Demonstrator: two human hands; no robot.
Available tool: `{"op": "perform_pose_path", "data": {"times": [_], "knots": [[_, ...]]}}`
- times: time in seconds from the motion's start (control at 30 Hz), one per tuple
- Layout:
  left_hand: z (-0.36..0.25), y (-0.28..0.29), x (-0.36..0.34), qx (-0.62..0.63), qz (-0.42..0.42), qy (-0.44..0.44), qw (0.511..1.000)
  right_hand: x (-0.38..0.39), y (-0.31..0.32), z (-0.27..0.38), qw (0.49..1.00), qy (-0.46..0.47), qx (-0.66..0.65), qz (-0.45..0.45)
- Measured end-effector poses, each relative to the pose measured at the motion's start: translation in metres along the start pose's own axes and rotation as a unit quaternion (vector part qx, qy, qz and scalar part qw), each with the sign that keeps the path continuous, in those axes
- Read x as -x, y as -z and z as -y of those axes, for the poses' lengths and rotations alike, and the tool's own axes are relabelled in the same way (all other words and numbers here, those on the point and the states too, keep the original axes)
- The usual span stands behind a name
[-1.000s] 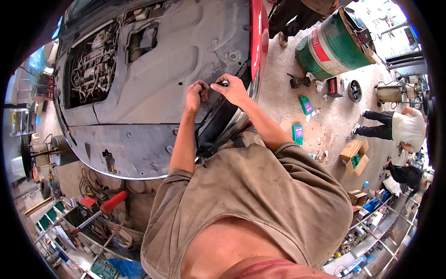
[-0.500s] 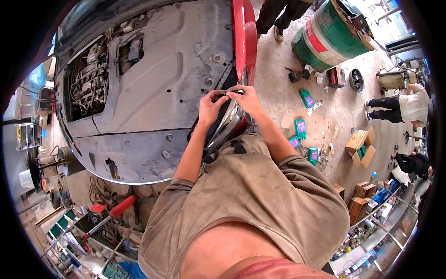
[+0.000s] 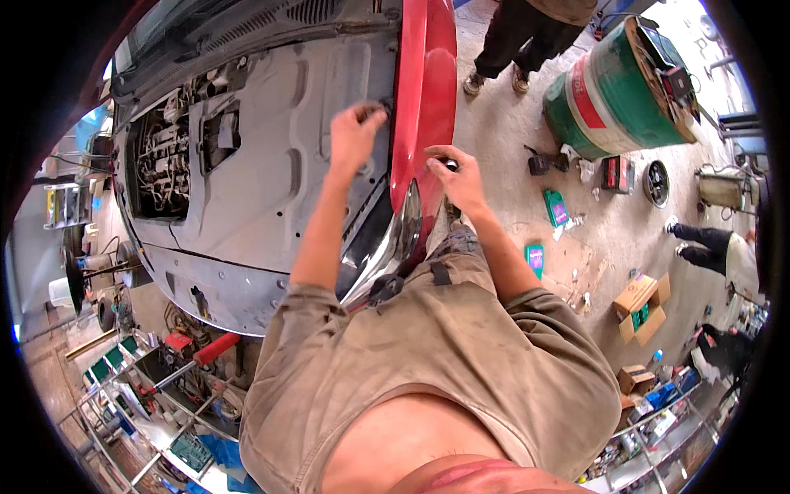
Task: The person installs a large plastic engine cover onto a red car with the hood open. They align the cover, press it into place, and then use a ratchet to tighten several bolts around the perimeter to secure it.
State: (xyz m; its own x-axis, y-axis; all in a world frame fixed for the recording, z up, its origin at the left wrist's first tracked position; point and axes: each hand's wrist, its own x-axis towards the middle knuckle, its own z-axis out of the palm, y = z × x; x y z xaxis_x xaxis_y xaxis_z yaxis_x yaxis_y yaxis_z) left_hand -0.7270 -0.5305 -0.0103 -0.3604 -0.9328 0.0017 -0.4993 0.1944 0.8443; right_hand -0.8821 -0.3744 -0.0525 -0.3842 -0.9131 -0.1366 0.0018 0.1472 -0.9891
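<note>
My left hand (image 3: pixel 354 138) is over the grey dusty panel (image 3: pixel 255 189) of a car's front, close to the inner edge of the red fender (image 3: pixel 425 90). Its thumb and fingers are pinched together; what they hold, if anything, is too small to make out. On the outer side of the fender, my right hand (image 3: pixel 462 179) is curled, with a small black piece (image 3: pixel 451 165) between thumb and fingers. Below both hands lies the headlight (image 3: pixel 405 226) at the car's corner. Engine parts (image 3: pixel 164 165) show through an opening in the panel.
A green drum (image 3: pixel 625 90) stands at the far right, with a person's legs (image 3: pixel 527 37) beside it. On the floor are a battery (image 3: pixel 617 174), a wheel rim (image 3: pixel 656 183), green bottles (image 3: pixel 556 209) and an open carton (image 3: pixel 642 309). A metal rack (image 3: pixel 156 412) stands at lower left.
My hands have come apart. The left has moved forward and left over the panel; the right has shifted slightly right, outside the fender. The whole view has shifted too.
</note>
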Motion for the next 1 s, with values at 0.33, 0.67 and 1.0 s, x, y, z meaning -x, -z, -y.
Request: {"op": "perform_pose_path", "data": {"times": [0.33,0.67,1.0], "knots": [[-0.014,-0.03,-0.193,-0.257,0.05,0.021,0.965,-0.062,0.117,-0.024,0.995,-0.069,0.075,-0.006],[-0.013,-0.037,-0.194,-0.287,0.102,-0.058,0.951,-0.115,0.118,-0.031,0.988,-0.085,0.094,0.084],[-0.013,-0.04,-0.196,-0.316,0.064,-0.078,0.943,-0.217,0.084,0.05,0.991,0.069,0.074,0.088]]}}
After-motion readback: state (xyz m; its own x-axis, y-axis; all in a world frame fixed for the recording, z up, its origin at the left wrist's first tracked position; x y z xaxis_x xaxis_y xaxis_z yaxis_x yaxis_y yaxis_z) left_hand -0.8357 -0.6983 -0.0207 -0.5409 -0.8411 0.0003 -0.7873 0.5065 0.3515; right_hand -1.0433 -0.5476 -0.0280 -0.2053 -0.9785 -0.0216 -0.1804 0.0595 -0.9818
